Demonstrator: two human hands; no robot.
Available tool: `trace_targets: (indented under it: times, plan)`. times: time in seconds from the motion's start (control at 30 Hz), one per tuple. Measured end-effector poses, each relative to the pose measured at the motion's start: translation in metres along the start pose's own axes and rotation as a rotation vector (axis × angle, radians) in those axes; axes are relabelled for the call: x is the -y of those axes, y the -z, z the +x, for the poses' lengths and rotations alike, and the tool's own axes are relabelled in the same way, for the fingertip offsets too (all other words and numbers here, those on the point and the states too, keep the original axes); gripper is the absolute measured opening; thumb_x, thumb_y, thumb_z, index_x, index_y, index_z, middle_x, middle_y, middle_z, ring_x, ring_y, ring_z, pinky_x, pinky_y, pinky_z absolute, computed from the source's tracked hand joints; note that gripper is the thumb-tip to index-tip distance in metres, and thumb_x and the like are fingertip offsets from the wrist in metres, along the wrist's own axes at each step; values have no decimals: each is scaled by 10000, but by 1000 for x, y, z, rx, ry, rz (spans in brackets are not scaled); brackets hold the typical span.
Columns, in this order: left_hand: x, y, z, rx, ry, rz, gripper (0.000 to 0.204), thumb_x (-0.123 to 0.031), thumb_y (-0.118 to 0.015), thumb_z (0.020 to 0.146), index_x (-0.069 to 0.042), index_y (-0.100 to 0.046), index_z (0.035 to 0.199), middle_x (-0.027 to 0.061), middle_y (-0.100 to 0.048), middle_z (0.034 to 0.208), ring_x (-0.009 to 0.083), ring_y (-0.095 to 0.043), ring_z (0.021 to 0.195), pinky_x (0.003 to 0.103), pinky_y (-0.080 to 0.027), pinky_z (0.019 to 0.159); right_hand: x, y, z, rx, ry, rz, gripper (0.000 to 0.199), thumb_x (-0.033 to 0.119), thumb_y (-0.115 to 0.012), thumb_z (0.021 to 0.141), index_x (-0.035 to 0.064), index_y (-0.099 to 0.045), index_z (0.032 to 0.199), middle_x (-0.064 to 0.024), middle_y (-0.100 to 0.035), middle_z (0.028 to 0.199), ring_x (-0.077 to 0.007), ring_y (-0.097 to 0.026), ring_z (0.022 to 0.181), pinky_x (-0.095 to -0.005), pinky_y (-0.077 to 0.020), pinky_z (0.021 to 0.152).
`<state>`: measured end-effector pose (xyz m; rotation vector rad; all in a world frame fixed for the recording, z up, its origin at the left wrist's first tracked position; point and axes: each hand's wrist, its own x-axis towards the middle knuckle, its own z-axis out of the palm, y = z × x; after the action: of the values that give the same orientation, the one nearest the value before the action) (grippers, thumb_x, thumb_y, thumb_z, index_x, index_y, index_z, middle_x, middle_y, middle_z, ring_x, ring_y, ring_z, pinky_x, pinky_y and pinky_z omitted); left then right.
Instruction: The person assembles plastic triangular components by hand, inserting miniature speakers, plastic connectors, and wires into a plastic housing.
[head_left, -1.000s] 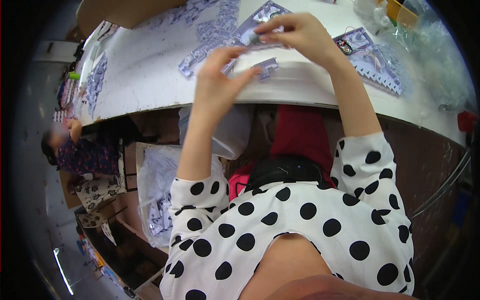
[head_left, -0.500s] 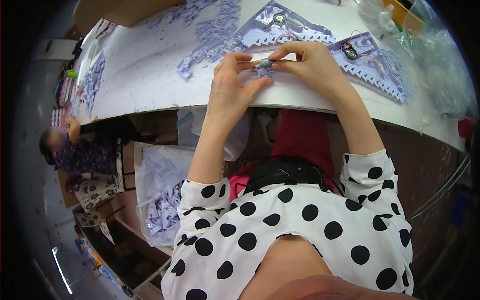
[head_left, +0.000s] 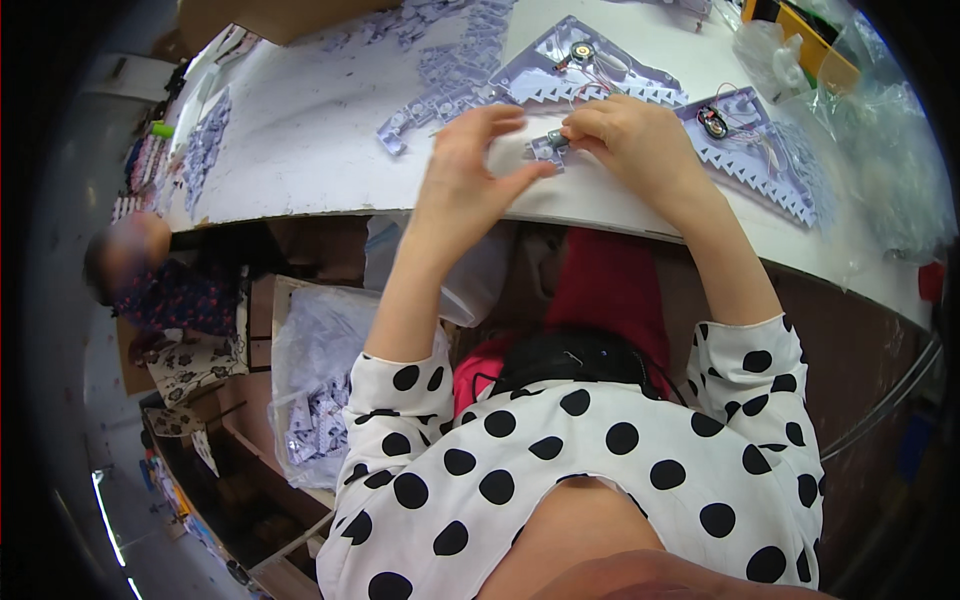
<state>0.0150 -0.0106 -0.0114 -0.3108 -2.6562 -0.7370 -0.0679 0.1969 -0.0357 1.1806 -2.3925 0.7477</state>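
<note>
While the right hand [head_left: 640,150] pinches the grey motor [head_left: 557,138] at the small lilac bracket [head_left: 547,153] over the tabletop [head_left: 300,150], the left hand [head_left: 468,175] stands spread beside it; lacking a firm brace, the bracket could twist or slip.

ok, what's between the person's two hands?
Head view: a small lavender plastic piece and a grey cylinder lie between the left hand and right hand, the cylinder nearer the right.
</note>
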Motion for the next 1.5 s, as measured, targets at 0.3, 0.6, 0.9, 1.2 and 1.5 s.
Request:
trace_targets:
  times: [0.3, 0.6, 0.9, 1.2, 1.5]
  plan:
    - [67, 59, -2, -316, 194, -91, 191, -95, -753, 880, -27, -740, 1058, 102, -768, 1023, 214, -712, 1006, 337, -520, 926, 7, 3, -2, 19, -1, -48, 55, 136, -672, 853, 132, -672, 908, 3, -701, 877, -226, -688, 889, -385, -560, 733]
    - [170, 62, 78, -263, 249, 151, 270, -159, -678, 901, -61, -727, 1148, 143, -751, 1119, 308, -703, 1087, 389, -520, 967, 9, 2, -1, -12, -17, -32, 80, 187, -717, 866, 116, -710, 900, -7, -725, 893, -229, -686, 855, -368, -547, 723]
    - [203, 14, 153, -208, 256, 180, 455, -322, -768, 851, -79, -722, 1232, 145, -743, 1148, 285, -705, 1020, 348, -532, 892, 9, -5, -7, -79, -61, -13, 69, 170, -742, 852, 124, -705, 888, 25, -746, 933, -181, -685, 794, -330, -554, 673]
    - [182, 36, 128, -301, 407, -45, 391, -269, -805, 850, 4, -757, 1125, 145, -773, 992, 219, -725, 904, 322, -541, 834, 10, -4, -12, -104, -64, 22, 86, 149, -755, 841, 118, -713, 909, 30, -752, 960, -182, -686, 804, -328, -554, 670]
    - [71, 17, 72, -470, 190, -506, 314, -35, -797, 847, 21, -723, 1146, 112, -751, 997, 170, -704, 922, 293, -548, 845, 33, 21, 13, -245, -129, 224, 186, 219, -765, 856, 62, -718, 944, -56, -732, 973, -216, -694, 775, -328, -554, 679]
